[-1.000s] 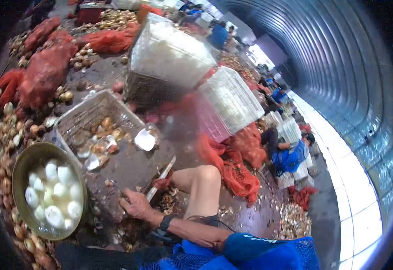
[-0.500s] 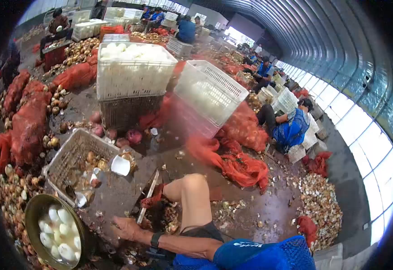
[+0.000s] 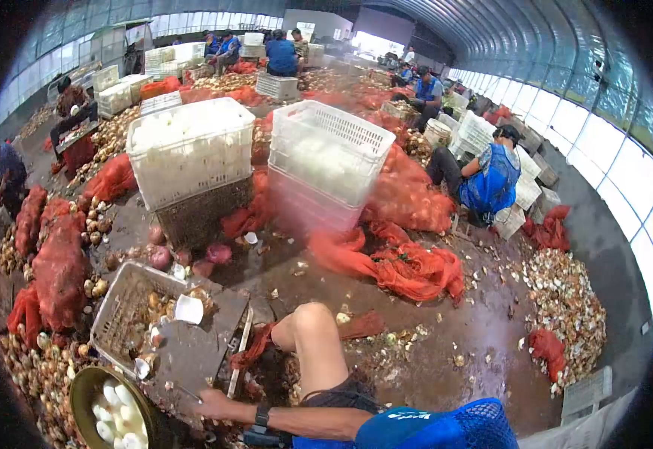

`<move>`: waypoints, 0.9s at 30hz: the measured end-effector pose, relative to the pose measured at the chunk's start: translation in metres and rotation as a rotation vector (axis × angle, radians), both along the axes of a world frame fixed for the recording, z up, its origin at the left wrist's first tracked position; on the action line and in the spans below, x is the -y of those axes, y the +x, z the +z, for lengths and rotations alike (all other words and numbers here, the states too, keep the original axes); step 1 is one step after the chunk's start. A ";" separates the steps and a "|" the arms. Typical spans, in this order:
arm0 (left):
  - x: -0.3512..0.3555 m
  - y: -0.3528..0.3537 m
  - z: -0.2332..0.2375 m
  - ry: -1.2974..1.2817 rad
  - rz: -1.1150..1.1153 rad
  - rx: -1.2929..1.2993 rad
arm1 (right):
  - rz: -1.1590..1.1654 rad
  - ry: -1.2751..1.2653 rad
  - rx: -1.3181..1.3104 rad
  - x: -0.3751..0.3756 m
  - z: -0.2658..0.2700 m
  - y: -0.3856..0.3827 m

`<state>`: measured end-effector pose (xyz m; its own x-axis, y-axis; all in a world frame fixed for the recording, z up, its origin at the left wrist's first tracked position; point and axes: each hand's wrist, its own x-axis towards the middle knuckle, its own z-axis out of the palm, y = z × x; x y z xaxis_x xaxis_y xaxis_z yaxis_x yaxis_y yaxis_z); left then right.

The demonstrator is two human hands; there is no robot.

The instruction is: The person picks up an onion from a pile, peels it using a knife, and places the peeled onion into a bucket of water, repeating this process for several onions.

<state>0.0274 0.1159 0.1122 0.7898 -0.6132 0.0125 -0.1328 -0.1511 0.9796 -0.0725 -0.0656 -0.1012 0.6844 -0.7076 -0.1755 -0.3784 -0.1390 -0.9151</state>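
My right hand (image 3: 213, 404), with a dark band on its wrist, is closed around what looks like the handle of a small knife (image 3: 186, 392). It is low over a dark, dirty board (image 3: 195, 352). Left of it, a round metal basin (image 3: 80, 404) holds peeled white onions (image 3: 121, 415) in cloudy liquid. Beyond the board, a dirty plastic crate (image 3: 109, 314) contains onions and scraps, with a white cup-like piece (image 3: 189, 309) at its right edge. My left hand is not in view.
My bare knee (image 3: 313, 322) is right of the board. Ahead stand stacked white crates (image 3: 192, 153) of peeled onions and another crate stack (image 3: 326, 150). Red mesh sacks (image 3: 416, 269), loose onions (image 3: 38, 374) and a peel heap (image 3: 566, 307) surround me. A co-worker (image 3: 491, 179) sits at right.
The view has shifted, so the basin and near crate appear lower and further right. My right hand is lower in view, and the blade now shows more clearly.
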 end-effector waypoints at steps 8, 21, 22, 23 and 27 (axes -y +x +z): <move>0.065 0.006 -0.077 0.213 -0.450 0.379 | -0.102 0.557 0.217 0.011 0.045 -0.038; 0.085 -0.046 -0.031 0.187 -0.441 0.242 | -0.113 0.365 0.118 -0.007 0.041 -0.024; 0.086 -0.055 -0.016 0.221 -0.378 0.186 | -0.072 0.337 0.107 -0.009 0.031 -0.023; 0.083 -0.030 -0.061 0.172 -0.385 0.437 | 0.089 -0.058 -0.018 -0.007 0.020 -0.018; 0.061 -0.008 -0.139 0.119 -0.239 0.295 | -0.038 -0.065 -0.155 -0.015 0.033 -0.028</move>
<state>0.0196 0.0549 -0.0273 0.5976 -0.7903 0.1351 -0.4513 -0.1923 0.8714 -0.1000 -0.0506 -0.0679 0.6254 -0.7455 -0.2303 -0.5205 -0.1788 -0.8349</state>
